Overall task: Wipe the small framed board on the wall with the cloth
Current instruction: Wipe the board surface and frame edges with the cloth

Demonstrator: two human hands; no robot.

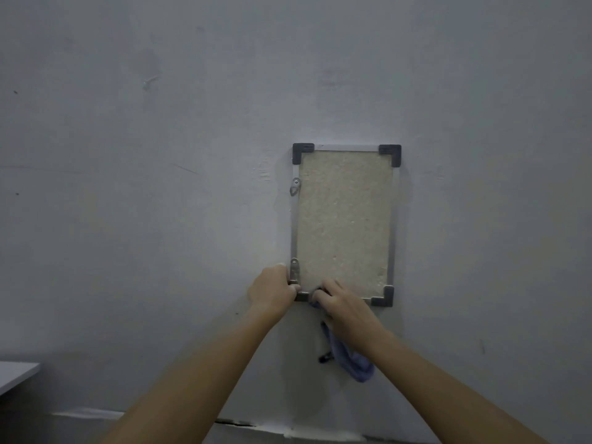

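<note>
While my left hand (pixel 272 291) grips the lower left corner of the small beige fibre board (pixel 344 219) in its silver metal frame (pixel 294 225), my right hand (pixel 344 307) pinches the soft blue-violet cloth (pixel 352 360) against the frame's bottom edge; the slack dangles limp. Board hangs on the grey wall (pixel 160 187), above its lower edge. Judged light, stiff, loosely hung: steady it by the frame, wipe gently.
</note>
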